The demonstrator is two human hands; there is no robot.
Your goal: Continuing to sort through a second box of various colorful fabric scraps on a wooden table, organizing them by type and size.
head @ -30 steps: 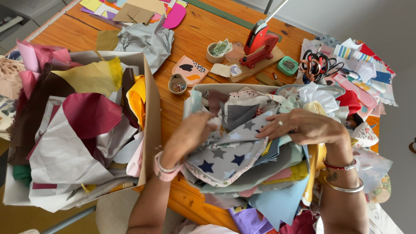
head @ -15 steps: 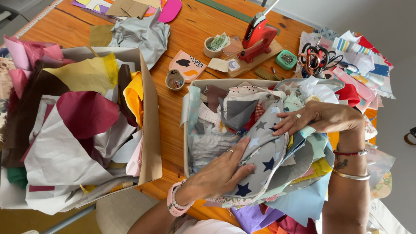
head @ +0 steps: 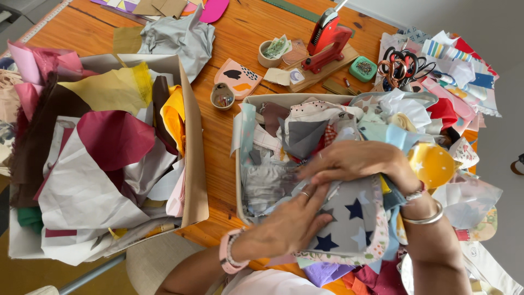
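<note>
Grey star-print fabric piece (head: 349, 218) lies atop scrap-filled box (head: 240, 164), near edge; left hand (head: 289, 224) flat on it, right hand (head: 355, 161) gripping its top. Cardboard box (head: 191, 136) just left, bare wooden table (head: 218, 131) strip btwn.

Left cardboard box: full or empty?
Full. The cardboard box is heaped above its rim with crumpled paper sheets: grey, maroon, yellow, pink.

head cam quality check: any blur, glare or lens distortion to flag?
Head view: soft, even daylight with no hard shadows; no glare, only a mild sheen on the red punch tool. Sharp overall; left hand and right hand on the star-print fabric show no motion smear. Wide-angle bowing at the table edge.
</note>
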